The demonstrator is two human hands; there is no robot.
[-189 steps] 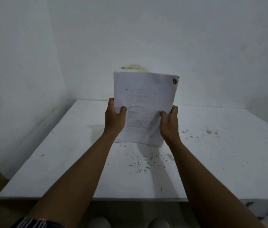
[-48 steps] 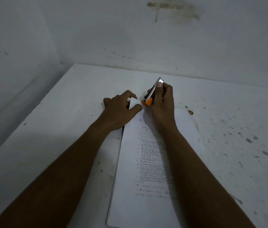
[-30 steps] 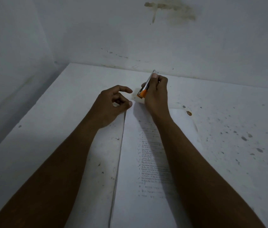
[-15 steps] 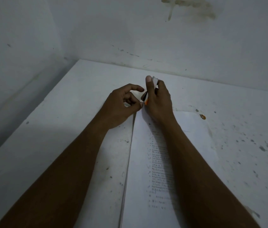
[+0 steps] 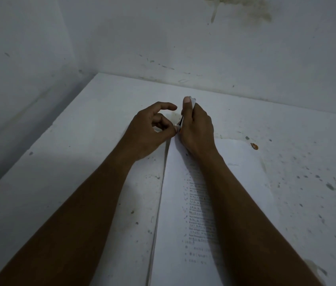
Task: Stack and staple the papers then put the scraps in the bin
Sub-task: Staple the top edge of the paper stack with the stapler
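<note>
White printed papers lie stacked at lower centre of the table, their top-left corner pinched by the left hand while the right hand clenches a stapler there.

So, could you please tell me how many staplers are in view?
1. The stapler is held in the right hand at the paper stack's far-left corner, mostly hidden by the fingers. Others may be out of view.

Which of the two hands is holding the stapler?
The right hand, closed around the stapler at the far left corner of the papers. The left hand only pinches that corner beside it.
</note>
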